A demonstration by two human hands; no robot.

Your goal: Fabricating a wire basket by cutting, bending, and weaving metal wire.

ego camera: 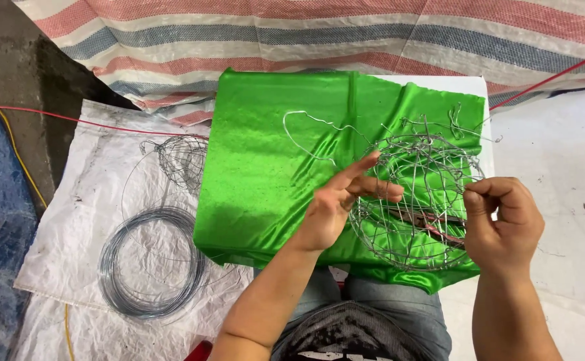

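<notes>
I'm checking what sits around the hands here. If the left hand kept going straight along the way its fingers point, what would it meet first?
The left hand points right and slightly up, so it would likely meet the wire ball frame first, whose near wires its fingertips seem to touch already. Depth is unclear from one view.

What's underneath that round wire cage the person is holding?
Under the wire cage lies shiny green cloth, with reddish-handled pliers showing through the wires. What the cloth covers is hidden, apart from a white corner.
</notes>
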